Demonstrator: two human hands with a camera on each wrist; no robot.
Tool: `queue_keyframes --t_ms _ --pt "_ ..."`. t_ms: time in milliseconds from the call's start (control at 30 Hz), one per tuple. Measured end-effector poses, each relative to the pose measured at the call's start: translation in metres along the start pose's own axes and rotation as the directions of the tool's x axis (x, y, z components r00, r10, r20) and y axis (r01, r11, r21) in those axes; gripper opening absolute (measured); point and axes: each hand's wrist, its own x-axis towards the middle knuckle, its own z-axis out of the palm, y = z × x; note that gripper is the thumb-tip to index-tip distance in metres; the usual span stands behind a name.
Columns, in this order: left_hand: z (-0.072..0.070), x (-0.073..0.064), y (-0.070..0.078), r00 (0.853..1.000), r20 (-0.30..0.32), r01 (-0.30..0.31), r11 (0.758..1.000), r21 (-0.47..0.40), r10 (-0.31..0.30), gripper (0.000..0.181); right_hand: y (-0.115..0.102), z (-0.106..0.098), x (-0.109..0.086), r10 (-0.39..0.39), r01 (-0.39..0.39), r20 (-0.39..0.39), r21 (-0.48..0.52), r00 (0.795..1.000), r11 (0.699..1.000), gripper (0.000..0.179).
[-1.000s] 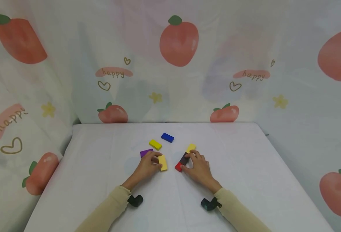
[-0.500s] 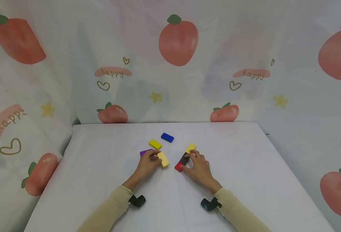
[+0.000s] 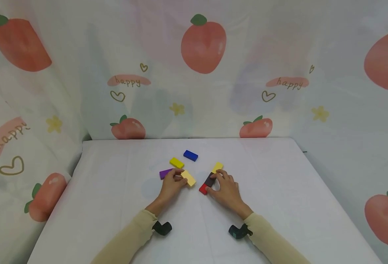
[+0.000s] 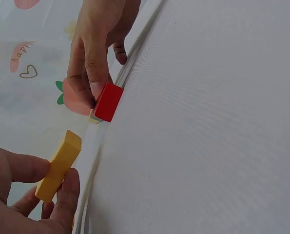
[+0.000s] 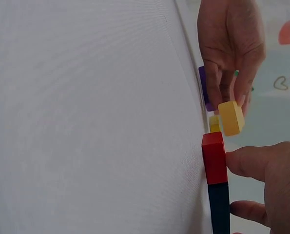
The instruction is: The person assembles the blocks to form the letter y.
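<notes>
My left hand pinches a pale yellow block between thumb and fingers, tilted and raised off the table in the wrist views. To its right, a red block, a black block and a yellow block lie end to end in a slanting row. My right hand rests against the row's right side. Its thumb touches the red block and a finger touches the black block. The pale block is apart from the row.
A purple block lies just behind the left hand, partly covered by it. Beyond are a bright yellow block and a blue block. All lie on a white-covered table, with a fruit-print curtain behind.
My left hand has lifted the pale yellow block and carried it slightly right, turning it to a slant toward the row. The right hand and the row have stayed in place.
</notes>
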Motion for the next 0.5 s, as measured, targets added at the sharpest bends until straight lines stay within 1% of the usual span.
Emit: queue_keyframes --t_ms 167,333,500 --pt "0.005 0.000 0.004 1.000 0.008 -0.005 1.000 0.014 0.005 0.034 0.000 0.000 0.000 0.002 -0.002 -0.002 -0.005 1.000 1.000 0.045" --pt "0.012 0.003 0.005 1.000 0.018 -0.014 1.000 0.006 0.014 0.033 -0.001 -0.001 0.000 -0.001 0.001 0.002 -0.005 1.000 1.000 0.046" --pt "0.017 0.006 0.007 1.000 0.010 -0.004 1.000 0.022 0.003 0.032 -0.001 -0.001 0.000 0.000 0.001 0.011 -0.011 1.000 1.000 0.046"
